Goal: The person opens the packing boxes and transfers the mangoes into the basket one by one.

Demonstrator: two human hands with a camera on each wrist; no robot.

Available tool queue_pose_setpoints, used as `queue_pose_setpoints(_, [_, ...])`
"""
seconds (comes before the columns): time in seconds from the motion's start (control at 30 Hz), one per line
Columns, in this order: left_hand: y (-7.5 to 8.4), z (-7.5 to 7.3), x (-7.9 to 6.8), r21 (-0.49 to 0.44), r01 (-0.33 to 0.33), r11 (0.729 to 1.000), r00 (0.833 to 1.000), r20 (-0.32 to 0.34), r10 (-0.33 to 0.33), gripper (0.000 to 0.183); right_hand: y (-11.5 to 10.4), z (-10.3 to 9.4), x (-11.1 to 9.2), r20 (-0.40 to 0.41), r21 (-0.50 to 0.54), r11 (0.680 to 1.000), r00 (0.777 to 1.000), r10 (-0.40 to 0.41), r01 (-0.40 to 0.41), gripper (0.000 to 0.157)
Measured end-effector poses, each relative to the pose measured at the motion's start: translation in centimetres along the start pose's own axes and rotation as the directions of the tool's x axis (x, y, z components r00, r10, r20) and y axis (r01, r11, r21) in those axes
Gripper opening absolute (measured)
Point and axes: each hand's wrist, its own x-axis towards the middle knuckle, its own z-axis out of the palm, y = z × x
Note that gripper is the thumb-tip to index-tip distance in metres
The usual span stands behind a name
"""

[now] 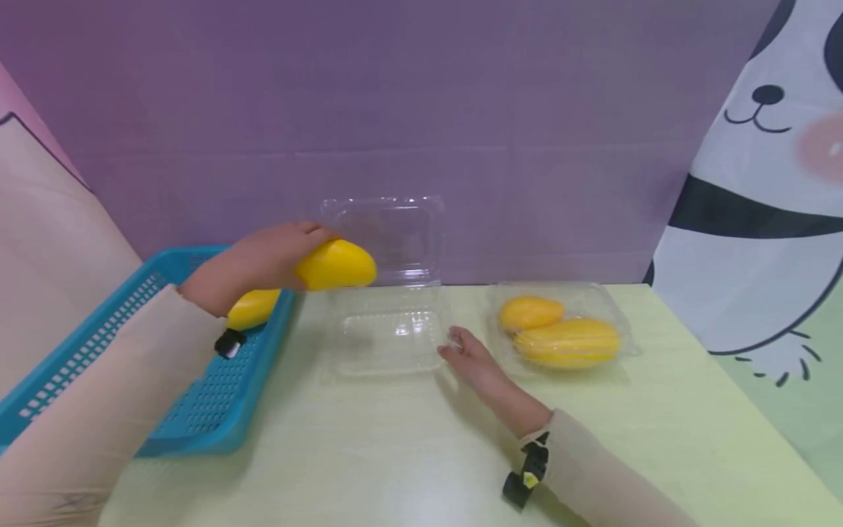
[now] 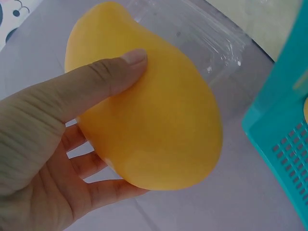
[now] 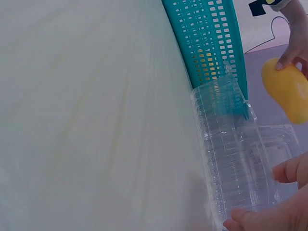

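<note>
A yellow mango is gripped in my left hand, thumb on one side and fingers on the other. It is held up in the air between the blue basket and an open clear plastic container. The container lies on the table, its hinged lid standing up at the back. My right hand holds the container's right edge. In the right wrist view, that hand's thumb and fingers lie about the container's end wall. No fruit shows inside the container.
A blue perforated basket stands at the left with another yellow fruit in it, partly hidden by my left arm. On the right is a closed clear container with two yellow fruits. A purple cloth hangs behind the table.
</note>
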Motion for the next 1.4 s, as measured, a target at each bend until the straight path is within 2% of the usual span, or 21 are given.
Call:
queue_pose_setpoints(0.2, [-1.1, -0.3, -0.6, 0.012, 0.037, 0.999, 0.999, 0.01, -0.037, 0.08, 0.0, 0.0, 0.0, 0.003, 0.017, 1.0, 1.0, -0.019, 0.019, 0.058])
queue_pose_setpoints(0.8, [-5.0, 0.3, -3.3, -0.038, 0.098, 0.994, 0.995, -0.012, -0.099, 0.08, -0.1, 0.2, 0.0, -0.005, 0.017, 1.0, 1.0, -0.004, 0.004, 0.058])
queue_pose_setpoints(1.17, [-7.6, 1.7, -5.3, 0.006, 0.119, 0.993, 0.993, -0.029, -0.118, 0.079, 0.0, 0.5, 0.0, -0.007, 0.011, 1.0, 1.0, 0.018, -0.017, 0.058])
queue_pose_setpoints(1.4, [-9.4, 2.4, -6.7, 0.022, 0.104, 0.994, 0.993, -0.057, -0.103, 0.078, -0.2, 0.6, 0.0, -0.018, 0.006, 1.0, 1.0, 0.002, -0.002, 0.056])
